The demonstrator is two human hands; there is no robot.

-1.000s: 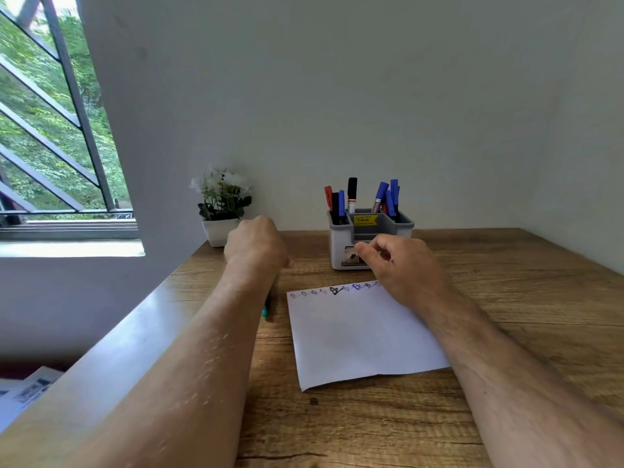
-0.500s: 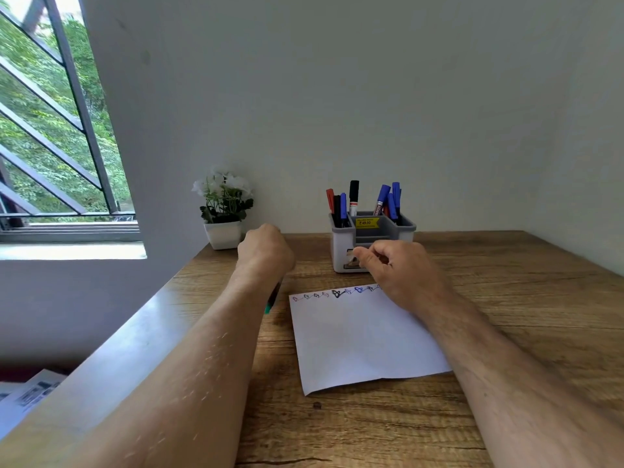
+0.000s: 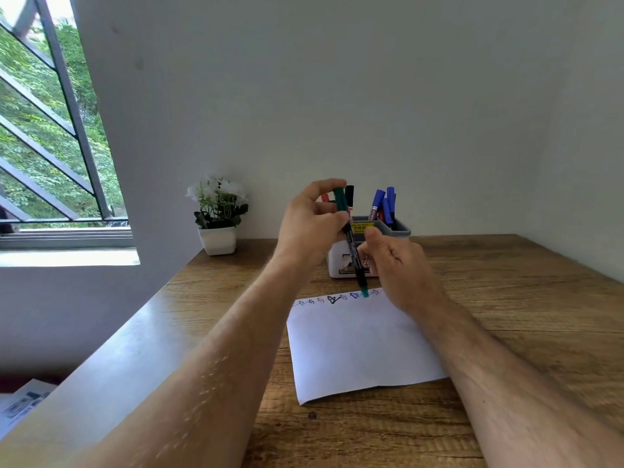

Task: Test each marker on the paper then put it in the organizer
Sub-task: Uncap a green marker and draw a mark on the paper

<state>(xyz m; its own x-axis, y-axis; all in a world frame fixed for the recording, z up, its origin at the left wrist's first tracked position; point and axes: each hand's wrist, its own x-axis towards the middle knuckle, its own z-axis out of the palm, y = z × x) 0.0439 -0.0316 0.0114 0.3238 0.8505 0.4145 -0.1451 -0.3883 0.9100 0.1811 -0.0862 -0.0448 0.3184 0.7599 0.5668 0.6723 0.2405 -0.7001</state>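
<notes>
My left hand [image 3: 312, 217] grips a green marker [image 3: 351, 244] by its upper end, fingers curled round the smooth, slim barrel. The marker hangs almost upright, tilted a little, its green lower end just over the far edge of the paper [image 3: 361, 346]. My right hand [image 3: 398, 265] sits beside the lower barrel with the fingers loosely bent and the thumb raised; I cannot tell whether it touches the marker.

The paper is a flat white sheet lying slightly askew on the desk [image 3: 506, 315], its near edge a touch lifted. A row of small scribbles [image 3: 337, 298] in several colours runs along its far edge. The rest of the sheet is blank.

The organizer [image 3: 395, 228] is a boxy plastic holder, grey at the rim and white below, with a yellow price sticker [image 3: 360, 227]. It stands just behind the paper, partly hidden by my hands. Blue markers [image 3: 385, 204] lean in its right compartment, and black and red caps show behind my left hand.

The desk has a rough wood-grain surface with a rounded left edge. There is open room to the right of the paper and in front of it. A potted plant [image 3: 218, 214] in a square white pot stands near the far left corner against the plain wall.
</notes>
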